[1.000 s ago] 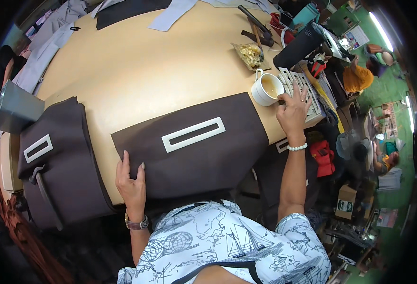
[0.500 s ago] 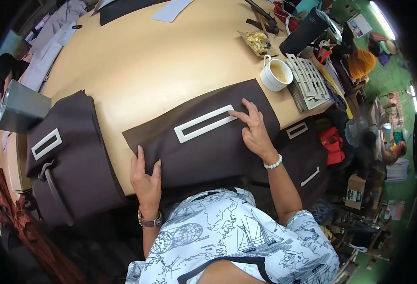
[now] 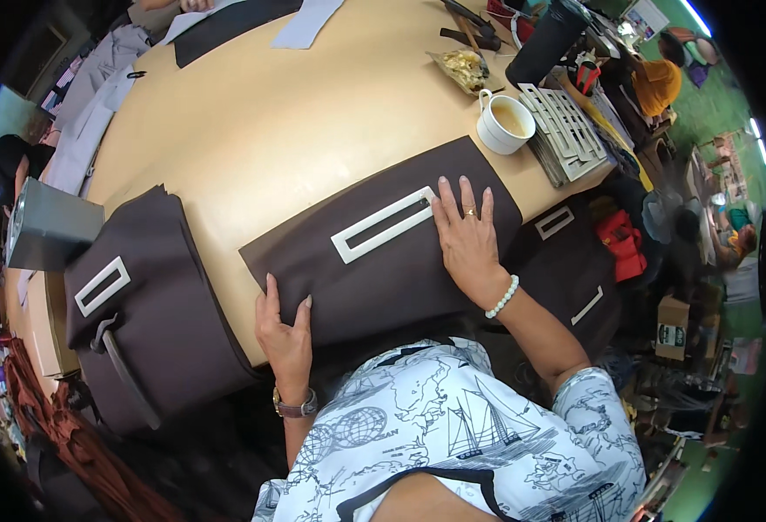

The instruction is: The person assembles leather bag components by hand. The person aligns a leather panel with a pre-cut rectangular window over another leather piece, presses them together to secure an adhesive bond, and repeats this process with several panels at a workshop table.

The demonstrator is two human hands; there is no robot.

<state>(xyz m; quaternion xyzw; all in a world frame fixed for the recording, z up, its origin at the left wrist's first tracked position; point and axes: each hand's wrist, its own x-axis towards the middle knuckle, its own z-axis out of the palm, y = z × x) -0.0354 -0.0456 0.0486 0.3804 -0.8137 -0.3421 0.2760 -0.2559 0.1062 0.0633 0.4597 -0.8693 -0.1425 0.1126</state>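
Observation:
In front of me a dark brown sheet, leather-like (image 3: 339,304), lies across the table's near edge. A white rectangular frame with a long slot (image 3: 345,250) rests on it at a slant. My right hand (image 3: 470,239) lies flat with fingers spread, over the sheet and touching the frame's right end. At the sheet's left edge is my left hand (image 3: 285,339), its thumb and forefinger apart and nothing held between them. To the left, a stack of similar brown sheets (image 3: 174,296) carries another white frame (image 3: 82,303) and a curved, dark-handled tool (image 3: 129,374).
A grey metal box (image 3: 52,230) stands at the far left. Near the sheet's far right corner are a white cup of milky drink (image 3: 498,139) and a stack of slotted pale pieces (image 3: 566,130). Behind them are an opened food packet (image 3: 463,71), hammers (image 3: 470,30) and a black cylinder (image 3: 548,39).
My right hand has gone from raised, bent fingers to lying flat by the frame's right end. My left hand stays at the sheet's left edge. The view has shifted slightly.

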